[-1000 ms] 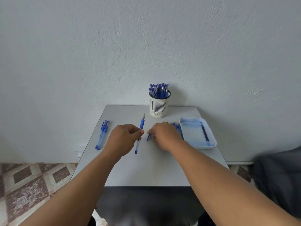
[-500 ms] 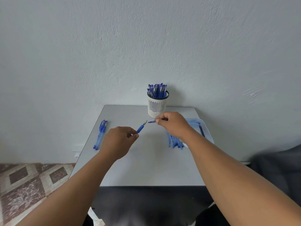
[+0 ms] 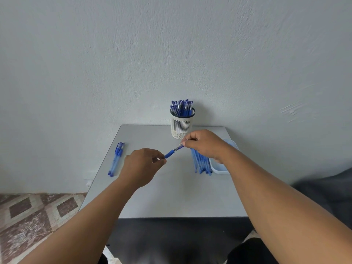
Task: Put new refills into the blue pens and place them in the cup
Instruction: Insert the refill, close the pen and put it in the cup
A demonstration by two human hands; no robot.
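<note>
A blue pen (image 3: 170, 154) is held in the air above the grey table (image 3: 171, 195), its tip pointing up and right. My left hand (image 3: 142, 166) pinches its barrel. My right hand (image 3: 204, 143) pinches a thin part at the pen's tip end; whether it is a refill or the tip piece, I cannot tell. A white slotted cup (image 3: 182, 126) with several blue pens (image 3: 182, 107) stands at the table's back edge. Several blue refills (image 3: 201, 163) lie in a bundle under my right wrist. Two blue pens (image 3: 116, 159) lie at the table's left edge.
A pale blue tray (image 3: 222, 166) sits at the right edge, mostly hidden by my right forearm. A white wall rises directly behind the table. Patterned floor tiles show at the lower left, something dark at the far right.
Both hands lifted off the table. My left hand raised the pen, my right hand left the refill bundle and came to the pen's tip, where the two now meet.
</note>
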